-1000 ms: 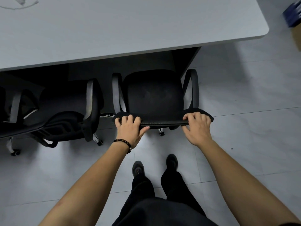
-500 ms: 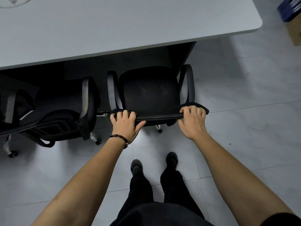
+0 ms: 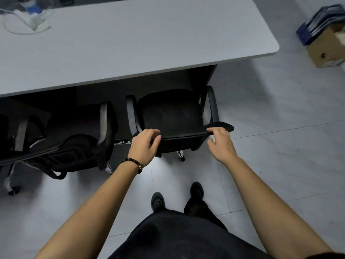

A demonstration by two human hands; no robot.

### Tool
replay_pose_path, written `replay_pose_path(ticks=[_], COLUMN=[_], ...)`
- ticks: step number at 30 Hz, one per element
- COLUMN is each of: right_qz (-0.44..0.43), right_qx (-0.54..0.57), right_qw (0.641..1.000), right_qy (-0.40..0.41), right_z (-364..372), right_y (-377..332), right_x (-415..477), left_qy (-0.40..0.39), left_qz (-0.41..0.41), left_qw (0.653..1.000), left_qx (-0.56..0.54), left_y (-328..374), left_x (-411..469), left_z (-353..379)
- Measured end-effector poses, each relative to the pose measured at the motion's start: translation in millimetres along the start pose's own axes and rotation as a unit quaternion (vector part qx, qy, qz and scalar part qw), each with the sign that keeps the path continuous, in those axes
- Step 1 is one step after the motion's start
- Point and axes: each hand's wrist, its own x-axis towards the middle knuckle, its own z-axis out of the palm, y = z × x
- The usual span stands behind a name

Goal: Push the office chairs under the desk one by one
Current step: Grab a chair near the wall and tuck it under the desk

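Note:
A black office chair (image 3: 169, 114) stands in front of me, its seat partly beneath the grey desk (image 3: 130, 43) near the desk's right end. My left hand (image 3: 144, 144) is at the left end of the backrest's top edge, fingers loosely curled, thumb touching the edge. My right hand (image 3: 221, 143) is at the right end, fingertips resting on the edge and the thumb spread apart below it. Neither hand wraps the backrest. A second black chair (image 3: 74, 131) sits to the left, tucked under the desk.
Part of a third chair (image 3: 3, 131) shows at the far left. White cables and an adapter (image 3: 33, 19) lie on the desk's far left corner. A cardboard box (image 3: 328, 51) with blue folders stands on the floor at the right. My feet (image 3: 158, 201) are on grey tiles.
Both hands have loosened from gripping the backrest's top edge and drawn back a little. The chair has rolled slightly further towards the desk.

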Motion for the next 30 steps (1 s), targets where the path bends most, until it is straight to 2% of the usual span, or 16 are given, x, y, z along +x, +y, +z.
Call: replay_pose_path(ticks=[4,7,9,11,18,21,24,30], right_qz=[0.022,0.098,0.137,0.154,0.219,0.228,0.234,0.234], right_qx=[0.175,0.238,0.235,0.227,0.263,0.271,0.274,0.275], right_qw=[0.973,0.947,0.944,0.942,0.882,0.859,0.845,0.86], right_qy=[0.148,0.194,0.185,0.194,0.325,0.37,0.395,0.359], right_z=[-17,-15,-14,-22,-99,-123,-138,-221], right_y=[-27,-24,-13,1,62,113,175,296], right_x=[-83,-144,-171,-190,-220,-223,-218,-176], left_qy=[0.111,0.127,0.09,0.045,-0.058,-0.108,-0.139,-0.15], left_qz=[-0.005,-0.052,-0.072,-0.059,0.064,0.128,0.154,0.165], left_qw=[0.988,0.968,0.963,0.969,0.962,0.958,0.955,0.958], left_qx=[-0.106,-0.211,-0.242,-0.237,-0.26,-0.233,-0.211,-0.18], left_y=[14,15,20,33,153,214,271,400], left_x=[-63,-96,-99,-91,-41,-21,-5,29], left_z=[-31,-25,-12,-1,53,99,156,262])
